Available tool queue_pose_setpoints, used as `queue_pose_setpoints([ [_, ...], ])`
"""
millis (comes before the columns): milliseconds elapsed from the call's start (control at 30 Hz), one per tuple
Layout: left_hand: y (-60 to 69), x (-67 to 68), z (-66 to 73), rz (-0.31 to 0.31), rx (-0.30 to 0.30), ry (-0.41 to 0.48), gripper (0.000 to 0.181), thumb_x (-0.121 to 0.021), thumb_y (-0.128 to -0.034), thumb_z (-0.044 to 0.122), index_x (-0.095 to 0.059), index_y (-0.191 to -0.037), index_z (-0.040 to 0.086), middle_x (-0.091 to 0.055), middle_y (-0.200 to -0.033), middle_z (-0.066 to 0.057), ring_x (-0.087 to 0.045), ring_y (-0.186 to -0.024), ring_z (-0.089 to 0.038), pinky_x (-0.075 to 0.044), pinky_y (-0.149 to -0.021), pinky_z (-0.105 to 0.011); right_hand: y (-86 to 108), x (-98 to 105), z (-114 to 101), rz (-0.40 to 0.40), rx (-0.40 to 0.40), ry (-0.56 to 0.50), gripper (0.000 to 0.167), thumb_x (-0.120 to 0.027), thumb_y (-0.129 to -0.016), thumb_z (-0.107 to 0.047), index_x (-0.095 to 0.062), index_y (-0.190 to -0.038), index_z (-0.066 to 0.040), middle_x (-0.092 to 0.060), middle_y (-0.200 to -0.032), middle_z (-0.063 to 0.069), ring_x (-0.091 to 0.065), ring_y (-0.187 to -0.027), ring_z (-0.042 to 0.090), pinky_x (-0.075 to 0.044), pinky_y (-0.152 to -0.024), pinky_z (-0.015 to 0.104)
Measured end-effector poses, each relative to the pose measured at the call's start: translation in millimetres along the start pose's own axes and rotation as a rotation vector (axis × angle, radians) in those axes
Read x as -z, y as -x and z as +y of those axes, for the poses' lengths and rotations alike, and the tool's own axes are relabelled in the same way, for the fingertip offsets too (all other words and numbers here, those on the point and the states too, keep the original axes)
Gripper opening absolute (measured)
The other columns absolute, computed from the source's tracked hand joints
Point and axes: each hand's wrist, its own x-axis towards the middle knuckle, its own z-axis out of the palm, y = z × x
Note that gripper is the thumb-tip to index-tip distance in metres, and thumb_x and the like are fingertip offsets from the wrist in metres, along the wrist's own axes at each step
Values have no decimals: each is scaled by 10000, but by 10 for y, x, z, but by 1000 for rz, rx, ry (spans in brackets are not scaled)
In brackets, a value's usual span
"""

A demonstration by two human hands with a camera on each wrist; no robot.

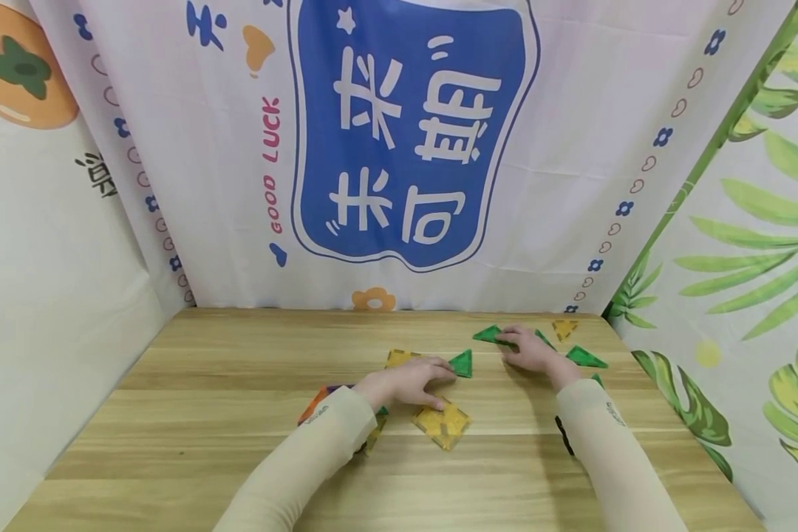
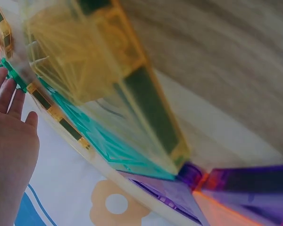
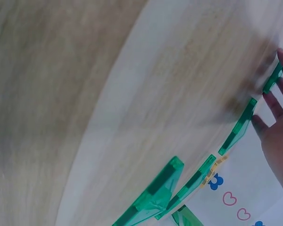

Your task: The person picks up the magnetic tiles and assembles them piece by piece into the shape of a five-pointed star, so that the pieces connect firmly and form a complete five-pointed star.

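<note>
My left hand lies palm down near the middle of the table, its fingers extended to the edge of a green triangular magnetic tile. Its thumb is at the top of a yellow diamond-shaped tile piece; another yellow tile lies just behind the hand. Further right, my right hand reaches forward with its fingertips on a second green triangular tile. In the right wrist view its fingers look loosely extended along the green tile.
By the left forearm stand joined tiles, with orange and purple parts, partly hidden by the sleeve. Around the right hand lie more green triangles and a yellow triangle. A printed cloth hangs along the table's back edge.
</note>
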Motion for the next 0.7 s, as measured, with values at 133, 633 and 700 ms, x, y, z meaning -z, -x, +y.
queue_pose_setpoints([
  [133, 11, -1, -17, -7, -21, 1, 591, -630, -876, 403, -479, -1384, 142, -405, -1454, -33, -361, -1352, -191, -289, -1121, -352, 7, 18, 2, -17, 34, -21, 493, -617, -898, -150, -487, -1352, -10, -369, -1415, 263, -325, -1293, 484, -272, -1045, 621],
  [633, -59, 7, 44, 4, 44, -62, 632, -573, -898, 476, -429, -1423, 155, -351, -1502, -9, -278, -1395, -217, -231, -1135, -449, -8, 40, -57, -56, 3, -83, 435, -503, -954, -133, -465, -1370, -9, -332, -1464, 237, -258, -1344, 465, -192, -1081, 624],
  [700, -65, 9, 47, -14, 53, -74, 644, -568, -898, 487, -420, -1429, 154, -350, -1502, -6, -271, -1397, -209, -222, -1140, -439, -27, 26, -60, -57, 11, -79, 436, -503, -954, -136, -468, -1370, -15, -339, -1464, 229, -263, -1347, 455, -194, -1086, 615],
])
